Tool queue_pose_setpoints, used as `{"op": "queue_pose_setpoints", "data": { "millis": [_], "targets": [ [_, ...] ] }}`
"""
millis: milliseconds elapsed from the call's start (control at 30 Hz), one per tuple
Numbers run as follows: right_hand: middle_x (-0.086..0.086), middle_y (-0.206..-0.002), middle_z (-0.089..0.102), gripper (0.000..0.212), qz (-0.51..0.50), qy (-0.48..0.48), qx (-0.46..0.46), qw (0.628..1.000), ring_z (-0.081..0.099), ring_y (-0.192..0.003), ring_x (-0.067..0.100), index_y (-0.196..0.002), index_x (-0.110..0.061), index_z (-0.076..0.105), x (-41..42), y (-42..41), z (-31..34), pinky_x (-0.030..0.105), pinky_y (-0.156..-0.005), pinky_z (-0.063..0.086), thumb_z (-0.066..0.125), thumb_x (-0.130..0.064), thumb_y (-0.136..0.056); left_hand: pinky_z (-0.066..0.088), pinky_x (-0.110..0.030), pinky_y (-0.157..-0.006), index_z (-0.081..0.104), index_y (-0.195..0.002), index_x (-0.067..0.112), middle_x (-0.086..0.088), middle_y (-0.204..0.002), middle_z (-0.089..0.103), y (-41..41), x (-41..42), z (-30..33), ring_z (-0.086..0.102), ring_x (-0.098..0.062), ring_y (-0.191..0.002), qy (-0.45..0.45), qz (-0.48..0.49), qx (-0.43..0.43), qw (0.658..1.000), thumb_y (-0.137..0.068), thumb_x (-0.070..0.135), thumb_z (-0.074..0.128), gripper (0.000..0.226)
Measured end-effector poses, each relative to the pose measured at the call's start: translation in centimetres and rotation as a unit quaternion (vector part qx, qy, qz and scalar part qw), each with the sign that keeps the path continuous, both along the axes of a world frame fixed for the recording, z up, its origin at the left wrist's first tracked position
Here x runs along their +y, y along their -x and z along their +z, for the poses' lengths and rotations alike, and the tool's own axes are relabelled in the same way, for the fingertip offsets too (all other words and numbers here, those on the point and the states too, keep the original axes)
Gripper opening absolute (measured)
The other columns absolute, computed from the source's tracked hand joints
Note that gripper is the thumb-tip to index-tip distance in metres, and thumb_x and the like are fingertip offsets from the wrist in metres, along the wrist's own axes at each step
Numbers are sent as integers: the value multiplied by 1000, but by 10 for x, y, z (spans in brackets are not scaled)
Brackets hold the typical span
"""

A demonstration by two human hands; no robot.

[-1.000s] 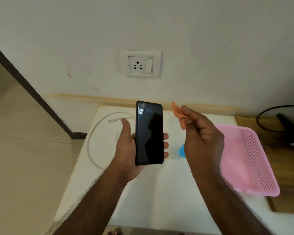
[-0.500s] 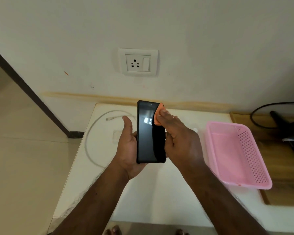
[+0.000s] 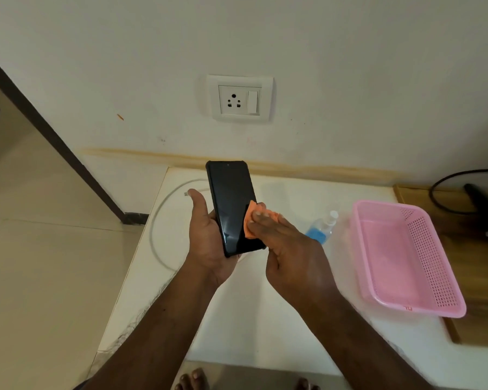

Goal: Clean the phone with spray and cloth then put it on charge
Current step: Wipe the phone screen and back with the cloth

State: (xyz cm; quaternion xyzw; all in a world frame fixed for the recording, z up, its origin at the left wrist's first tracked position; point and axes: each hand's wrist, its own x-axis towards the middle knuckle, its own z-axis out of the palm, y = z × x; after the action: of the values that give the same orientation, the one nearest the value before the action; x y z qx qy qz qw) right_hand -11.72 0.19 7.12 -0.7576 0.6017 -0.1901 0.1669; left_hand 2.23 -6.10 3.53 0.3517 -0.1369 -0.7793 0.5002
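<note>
- The left hand (image 3: 209,237) cradles the phone (image 3: 233,206) from behind, thumb up along its left edge and the fingers wrapped out of sight at the back. That leaves the whole dark screen facing up and free to be wiped.
- The phone sits in the air above the worktop's (image 3: 265,319) far left part, tilted slightly, top end towards the wall.
- The right hand (image 3: 290,249) presses the orange cloth (image 3: 250,220) onto the screen's lower right part. Fingers lie fairly straight and flat on it, spreading the pressure, which suits a rub rather than a dab.
- By the look of it, wiping is under way. Charging is not yet started.
- The spray bottle (image 3: 323,226) stands on the worktop just right of the hands, near the pink basket (image 3: 434,277), within easy reach for another squirt.
- The white cable (image 3: 159,220) loops along the worktop's left edge, its free plug end near the left thumb, handy for the phone.
- The wall socket (image 3: 238,98) sits right above, with nothing plugged in.
</note>
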Motion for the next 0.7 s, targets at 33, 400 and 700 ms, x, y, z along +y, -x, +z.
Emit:
{"op": "queue_pose_setpoints", "data": {
  "millis": [33,400,700],
  "targets": [
    [-12,-152,37,61,-2,10,-9,1000,31,-141,7,-145,-23,45,3,-2,-3,22,-114,22,62,-1,-91,56,-55,-84,66,-129,14,-23,-125,66,-1,-1,-2,66,-40,-112,9,1,4,1000,-81,88,26,97],
    [0,-112,74,79,-96,69,31,992,72,-97,19,-107,-14,78,28,-47,-8,32,-73,59,101,-18,-32,55,-54,-91,68,-124,12,-24,-115,69,6,0,-6,68,-41,-96,29,89,16,995,-80,89,22,101],
    [-15,-149,45,57,-61,-116,-14,991,53,-125,8,-149,-39,33,31,-47,4,25,-109,39,57,-32,-97,55,-52,-87,70,-120,12,-22,-113,70,4,2,-6,67,-38,-95,34,87,-29,995,-78,90,23,101]
  ]
}}
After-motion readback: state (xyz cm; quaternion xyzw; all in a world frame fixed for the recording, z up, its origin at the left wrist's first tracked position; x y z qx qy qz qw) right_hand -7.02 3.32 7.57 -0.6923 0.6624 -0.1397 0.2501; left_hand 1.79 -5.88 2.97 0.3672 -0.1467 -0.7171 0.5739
